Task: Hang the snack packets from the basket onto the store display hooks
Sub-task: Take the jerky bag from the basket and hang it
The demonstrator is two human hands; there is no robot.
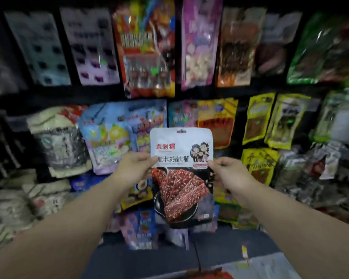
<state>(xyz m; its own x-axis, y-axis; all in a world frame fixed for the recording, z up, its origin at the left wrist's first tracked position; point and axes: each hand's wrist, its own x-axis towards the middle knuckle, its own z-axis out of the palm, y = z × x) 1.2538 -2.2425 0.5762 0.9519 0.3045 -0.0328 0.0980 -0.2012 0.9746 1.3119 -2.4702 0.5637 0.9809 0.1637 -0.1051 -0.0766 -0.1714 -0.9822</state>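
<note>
Hanging step: both hands, left (131, 170) and right (231, 172), fingers pinching one packet (181, 174) upright. Next: locate a hook; none visible.

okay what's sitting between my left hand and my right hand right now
In the head view, a white and black pork jerky packet spans the gap, upright, its left edge pinched in the left hand and its right edge in the right hand.

One snack packet held up in front of the display

The snack packet (181, 174) is white on top and dark below, with red letters, cartoon figures and red meat slices pictured. It stands upright, flat side facing us, sealed.
</note>
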